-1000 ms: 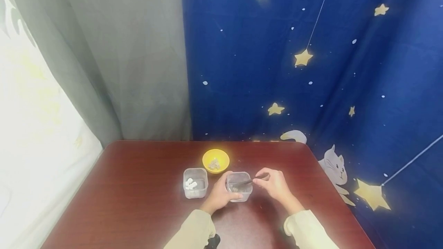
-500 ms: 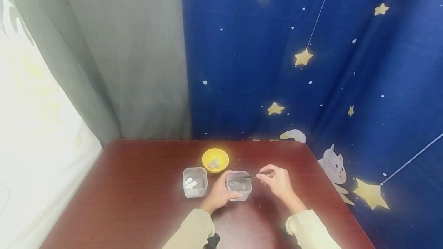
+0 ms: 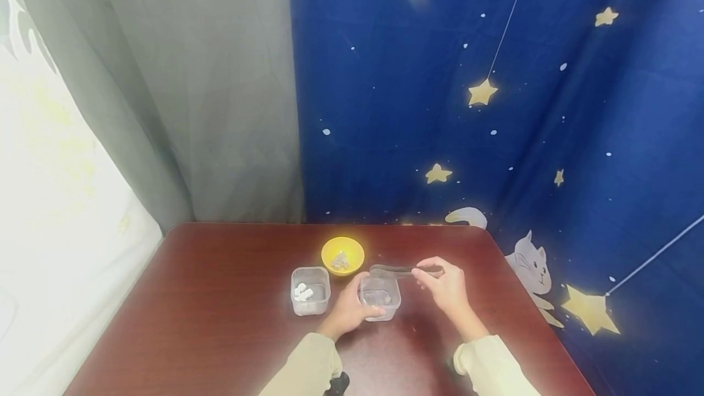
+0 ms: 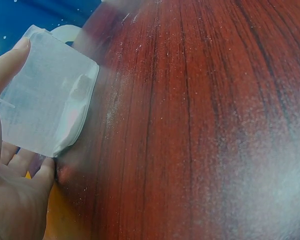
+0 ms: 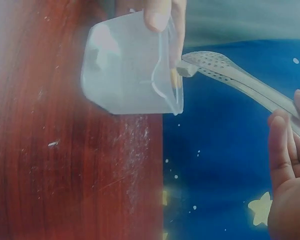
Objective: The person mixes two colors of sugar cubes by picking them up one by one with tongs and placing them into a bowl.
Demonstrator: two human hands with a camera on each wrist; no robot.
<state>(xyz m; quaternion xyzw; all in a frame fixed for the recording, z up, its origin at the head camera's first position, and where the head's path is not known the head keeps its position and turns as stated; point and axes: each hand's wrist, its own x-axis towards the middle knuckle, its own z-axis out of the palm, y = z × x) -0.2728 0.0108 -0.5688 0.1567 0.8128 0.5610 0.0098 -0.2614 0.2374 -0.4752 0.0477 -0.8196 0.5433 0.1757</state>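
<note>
My left hand (image 3: 352, 307) grips a clear plastic container (image 3: 385, 313) by its side, with the thumb across the front wall. In the left wrist view the same container (image 4: 45, 90) shows a pale lump low inside, blurred by the plastic. My right hand (image 3: 444, 286) pinches metal tongs (image 3: 398, 270) by their arms. At the container's rim, the tongs' perforated heads (image 5: 210, 59) hold a small whitish chunk (image 5: 187, 69) between them. The tongs lie roughly level in the head view, above the container's far edge.
Left of the left hand stands a second clear container (image 3: 310, 307) with several white pieces (image 3: 302, 292). Behind is a yellow bowl (image 3: 352, 249) with greyish chunks (image 3: 340, 260). All stand on a dark red wooden table (image 3: 231, 322) before a blue star-print curtain (image 3: 385, 109).
My right hand has drawn the tongs up and slightly right, out of the container, now with a chunk between their heads. The left hand and its container have barely moved.
</note>
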